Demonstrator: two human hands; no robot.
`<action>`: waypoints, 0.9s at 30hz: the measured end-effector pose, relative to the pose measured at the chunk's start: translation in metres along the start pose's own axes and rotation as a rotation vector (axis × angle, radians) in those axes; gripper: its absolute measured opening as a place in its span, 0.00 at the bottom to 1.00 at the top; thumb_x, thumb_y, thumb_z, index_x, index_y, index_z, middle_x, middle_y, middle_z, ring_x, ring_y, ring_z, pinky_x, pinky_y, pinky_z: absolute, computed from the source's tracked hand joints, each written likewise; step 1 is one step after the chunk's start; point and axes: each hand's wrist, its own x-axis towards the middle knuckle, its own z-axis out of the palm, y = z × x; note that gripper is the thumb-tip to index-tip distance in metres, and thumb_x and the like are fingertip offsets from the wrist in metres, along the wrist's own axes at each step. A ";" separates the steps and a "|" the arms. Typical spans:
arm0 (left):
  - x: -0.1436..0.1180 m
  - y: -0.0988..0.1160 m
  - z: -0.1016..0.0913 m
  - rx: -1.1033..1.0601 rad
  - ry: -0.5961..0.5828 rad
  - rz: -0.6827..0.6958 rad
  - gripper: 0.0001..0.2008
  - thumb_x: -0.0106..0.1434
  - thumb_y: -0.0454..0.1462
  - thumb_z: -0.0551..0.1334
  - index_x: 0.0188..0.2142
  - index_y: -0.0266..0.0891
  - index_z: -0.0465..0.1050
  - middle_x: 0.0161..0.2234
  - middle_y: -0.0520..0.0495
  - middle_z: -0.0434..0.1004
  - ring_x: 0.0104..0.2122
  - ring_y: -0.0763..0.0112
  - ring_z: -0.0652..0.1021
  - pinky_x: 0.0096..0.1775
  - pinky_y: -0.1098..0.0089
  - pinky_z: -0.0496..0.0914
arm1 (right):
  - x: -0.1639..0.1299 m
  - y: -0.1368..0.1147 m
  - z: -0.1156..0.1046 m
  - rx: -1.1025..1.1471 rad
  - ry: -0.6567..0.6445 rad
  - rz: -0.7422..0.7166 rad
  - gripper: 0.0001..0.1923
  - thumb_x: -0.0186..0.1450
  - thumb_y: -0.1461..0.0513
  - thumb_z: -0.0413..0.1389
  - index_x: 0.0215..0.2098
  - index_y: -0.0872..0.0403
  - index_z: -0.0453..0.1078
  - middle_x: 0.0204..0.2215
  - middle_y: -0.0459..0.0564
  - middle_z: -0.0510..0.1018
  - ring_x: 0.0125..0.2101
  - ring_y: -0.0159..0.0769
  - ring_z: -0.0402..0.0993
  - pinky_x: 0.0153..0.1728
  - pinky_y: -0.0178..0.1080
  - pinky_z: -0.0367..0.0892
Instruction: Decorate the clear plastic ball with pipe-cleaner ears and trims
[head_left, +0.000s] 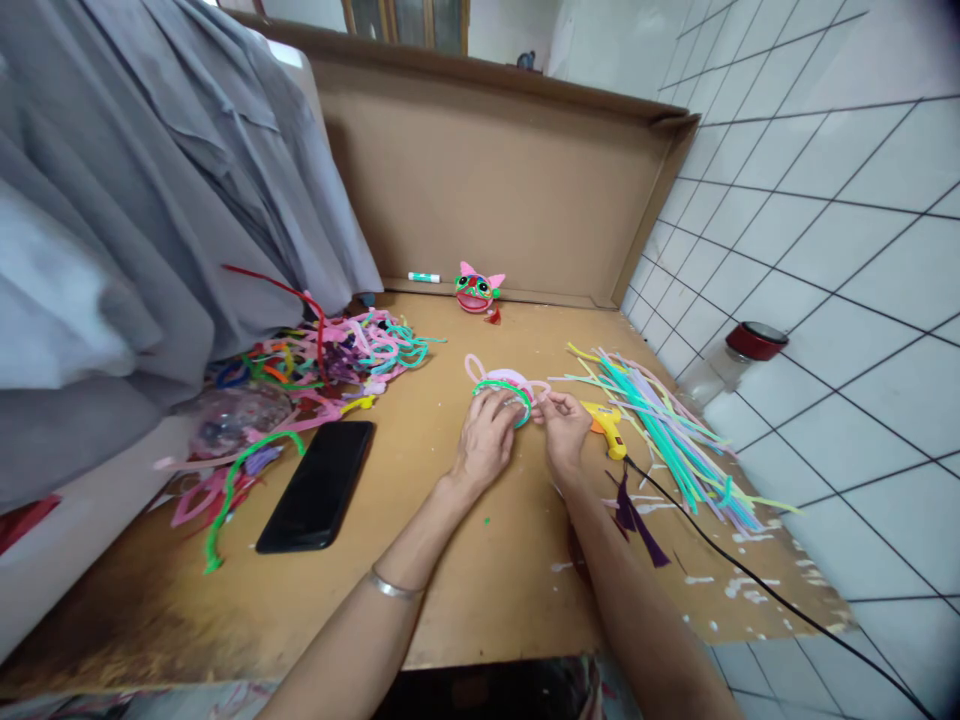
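At centre frame, the left hand (486,440) rests curled over a pink and green pipe-cleaner piece (504,385) on the worktop (480,590). The right hand (562,425) pinches its right edge. A yellow glue gun (609,428) lies just right of the hands; a black phone (319,485) sits lower left.

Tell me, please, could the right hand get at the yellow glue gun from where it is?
Probably yes: the glue gun lies just beside the right hand with nothing between, though both hands grip the pipe-cleaner piece.
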 end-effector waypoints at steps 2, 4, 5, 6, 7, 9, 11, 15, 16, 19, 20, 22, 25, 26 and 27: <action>0.001 0.001 -0.001 0.002 -0.010 -0.007 0.15 0.64 0.29 0.54 0.48 0.37 0.71 0.47 0.39 0.73 0.50 0.59 0.70 0.54 0.52 0.68 | 0.000 0.001 0.000 0.005 0.005 0.000 0.14 0.49 0.52 0.62 0.24 0.54 0.69 0.17 0.43 0.75 0.18 0.31 0.70 0.21 0.34 0.69; 0.002 0.002 -0.002 0.011 -0.017 -0.015 0.16 0.64 0.29 0.54 0.50 0.36 0.70 0.47 0.39 0.73 0.50 0.59 0.70 0.54 0.52 0.68 | 0.000 0.002 0.001 0.018 0.008 0.005 0.14 0.49 0.52 0.62 0.24 0.54 0.69 0.17 0.44 0.76 0.18 0.31 0.70 0.21 0.35 0.69; 0.003 0.002 -0.002 0.017 -0.023 -0.019 0.17 0.64 0.29 0.54 0.51 0.36 0.70 0.47 0.39 0.73 0.49 0.58 0.70 0.53 0.53 0.69 | 0.000 0.003 0.001 0.021 0.005 0.008 0.14 0.49 0.52 0.62 0.25 0.54 0.69 0.18 0.44 0.76 0.18 0.31 0.71 0.21 0.35 0.69; 0.004 0.003 -0.002 0.022 -0.030 -0.022 0.18 0.63 0.29 0.54 0.52 0.36 0.69 0.47 0.39 0.73 0.49 0.58 0.70 0.53 0.53 0.69 | 0.000 0.003 0.001 0.022 0.005 0.010 0.14 0.49 0.52 0.62 0.25 0.54 0.69 0.18 0.44 0.76 0.18 0.31 0.71 0.21 0.35 0.69; 0.005 0.003 -0.002 0.025 -0.040 -0.024 0.19 0.64 0.29 0.54 0.53 0.37 0.68 0.47 0.39 0.73 0.48 0.58 0.70 0.52 0.54 0.69 | 0.000 0.003 0.001 0.022 0.006 0.011 0.14 0.49 0.52 0.62 0.24 0.54 0.69 0.18 0.44 0.76 0.18 0.31 0.70 0.21 0.35 0.69; 0.008 0.005 -0.001 0.025 -0.066 -0.028 0.21 0.64 0.30 0.54 0.57 0.37 0.65 0.48 0.39 0.73 0.48 0.58 0.70 0.51 0.55 0.69 | 0.000 0.003 0.001 0.026 0.006 0.010 0.13 0.49 0.53 0.62 0.24 0.54 0.69 0.17 0.43 0.75 0.17 0.31 0.70 0.21 0.35 0.69; 0.010 0.006 -0.001 0.034 -0.090 -0.033 0.22 0.65 0.30 0.53 0.59 0.38 0.63 0.48 0.38 0.73 0.48 0.58 0.70 0.51 0.55 0.69 | 0.000 0.001 0.001 0.037 0.010 0.010 0.12 0.48 0.54 0.62 0.23 0.54 0.69 0.16 0.41 0.73 0.17 0.30 0.69 0.21 0.34 0.68; 0.011 0.006 0.001 0.095 -0.101 -0.031 0.24 0.66 0.31 0.52 0.61 0.36 0.61 0.48 0.36 0.71 0.47 0.56 0.70 0.49 0.55 0.69 | -0.002 -0.003 0.002 0.058 0.022 0.032 0.11 0.48 0.56 0.61 0.24 0.54 0.69 0.17 0.42 0.74 0.17 0.31 0.70 0.21 0.34 0.69; 0.011 0.006 0.001 0.108 -0.102 -0.027 0.24 0.66 0.32 0.52 0.62 0.36 0.60 0.48 0.35 0.71 0.47 0.56 0.69 0.49 0.55 0.69 | -0.002 -0.004 0.003 0.066 0.019 0.037 0.10 0.48 0.56 0.61 0.24 0.54 0.69 0.18 0.42 0.74 0.18 0.31 0.70 0.21 0.34 0.69; 0.011 0.005 0.002 0.120 -0.122 -0.023 0.24 0.67 0.32 0.51 0.62 0.36 0.59 0.48 0.35 0.70 0.46 0.56 0.69 0.48 0.54 0.69 | -0.003 -0.004 0.004 0.097 0.000 0.033 0.11 0.48 0.56 0.59 0.28 0.53 0.70 0.20 0.44 0.76 0.18 0.31 0.70 0.22 0.35 0.70; 0.012 0.005 0.002 0.120 -0.129 -0.028 0.24 0.67 0.32 0.51 0.63 0.36 0.59 0.48 0.35 0.70 0.46 0.56 0.69 0.48 0.54 0.69 | -0.004 -0.004 0.004 0.102 -0.006 0.027 0.11 0.48 0.56 0.59 0.29 0.53 0.70 0.20 0.44 0.77 0.18 0.31 0.70 0.22 0.35 0.70; 0.012 0.006 0.002 0.125 -0.138 -0.036 0.24 0.67 0.32 0.51 0.62 0.36 0.60 0.48 0.35 0.70 0.46 0.56 0.68 0.48 0.54 0.69 | -0.004 -0.003 0.004 0.089 -0.009 0.011 0.12 0.49 0.57 0.59 0.30 0.53 0.71 0.21 0.45 0.78 0.19 0.32 0.71 0.23 0.36 0.70; 0.014 0.006 0.002 0.145 -0.160 -0.040 0.24 0.66 0.32 0.52 0.61 0.36 0.61 0.47 0.35 0.70 0.45 0.55 0.68 0.48 0.55 0.69 | -0.003 0.000 0.003 0.056 -0.002 -0.006 0.11 0.50 0.56 0.58 0.30 0.53 0.71 0.21 0.45 0.78 0.20 0.32 0.71 0.24 0.36 0.71; 0.015 0.006 0.002 0.151 -0.172 -0.043 0.24 0.66 0.33 0.52 0.62 0.36 0.61 0.47 0.35 0.70 0.45 0.56 0.68 0.48 0.55 0.68 | -0.003 0.001 0.003 0.044 -0.002 -0.010 0.11 0.50 0.56 0.58 0.30 0.53 0.71 0.22 0.45 0.78 0.20 0.33 0.71 0.25 0.36 0.71; 0.016 0.007 0.002 0.156 -0.185 -0.049 0.24 0.66 0.33 0.52 0.62 0.37 0.61 0.47 0.36 0.69 0.45 0.56 0.68 0.48 0.55 0.68 | -0.002 0.002 0.003 0.030 -0.008 -0.012 0.11 0.50 0.55 0.57 0.30 0.53 0.72 0.22 0.46 0.78 0.20 0.33 0.71 0.25 0.37 0.71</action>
